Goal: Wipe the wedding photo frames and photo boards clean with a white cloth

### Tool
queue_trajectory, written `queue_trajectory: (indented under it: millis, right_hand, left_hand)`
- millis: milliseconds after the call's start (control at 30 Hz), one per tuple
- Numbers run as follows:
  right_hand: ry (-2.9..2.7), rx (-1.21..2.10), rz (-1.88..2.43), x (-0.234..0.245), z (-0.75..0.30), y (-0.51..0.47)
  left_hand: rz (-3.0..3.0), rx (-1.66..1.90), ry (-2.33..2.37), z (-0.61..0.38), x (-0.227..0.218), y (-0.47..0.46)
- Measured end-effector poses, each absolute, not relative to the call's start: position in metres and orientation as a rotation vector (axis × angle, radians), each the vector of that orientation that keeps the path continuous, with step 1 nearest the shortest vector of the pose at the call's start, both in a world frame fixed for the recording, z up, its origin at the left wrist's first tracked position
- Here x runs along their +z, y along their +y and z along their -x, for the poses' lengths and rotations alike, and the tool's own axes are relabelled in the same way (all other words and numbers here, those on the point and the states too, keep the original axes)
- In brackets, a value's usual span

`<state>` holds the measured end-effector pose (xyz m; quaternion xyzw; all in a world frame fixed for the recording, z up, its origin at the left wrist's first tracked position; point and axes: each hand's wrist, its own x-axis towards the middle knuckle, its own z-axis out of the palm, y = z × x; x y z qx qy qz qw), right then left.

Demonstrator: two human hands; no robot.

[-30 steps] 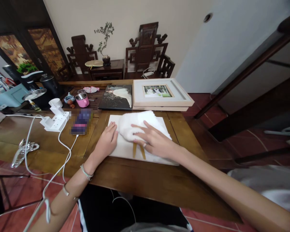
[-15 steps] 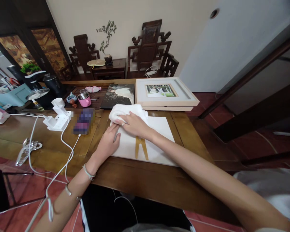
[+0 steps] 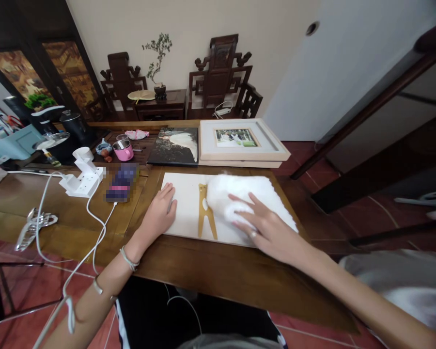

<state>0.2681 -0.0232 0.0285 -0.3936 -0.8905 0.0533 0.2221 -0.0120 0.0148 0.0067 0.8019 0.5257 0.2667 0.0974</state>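
A flat white panel (image 3: 185, 208) lies on the wooden table in front of me. At its middle shows a gold, two-legged shape (image 3: 205, 213) with a small white oval in it. My left hand (image 3: 160, 211) rests flat along the panel's left edge, fingers stretched out. Over the panel's right half, my right hand (image 3: 271, 225) presses on a spread-out white towel (image 3: 256, 191). Its fingers are slightly blurred and partly sunk in the cloth. The towel covers the right side of the panel.
Behind the panel lie a dark photo panel (image 3: 172, 152) and light wooden picture frames (image 3: 240, 156). To the left are a phone (image 3: 121, 182), a white power strip (image 3: 83, 184) with cables, a pink mug (image 3: 123, 151) and a clear hair clip (image 3: 34, 228).
My right hand has swept the towel from the panel's upper left to its right half, where the towel lies more spread out. My left hand stays at the left edge.
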Motion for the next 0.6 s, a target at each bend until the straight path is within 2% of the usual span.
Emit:
queue_trajectory:
  millis: [233,600]
  right_hand:
    - [-2.614,0.169,0.888,0.04,-0.27,-0.073]
    - [-2.612,0.055,1.027,0.031,-0.275,0.014]
  left_hand:
    - [-2.382,0.811,1.545,0.013,0.004,0.016]
    - [-2.367,0.783,1.566,0.011,0.008,0.014]
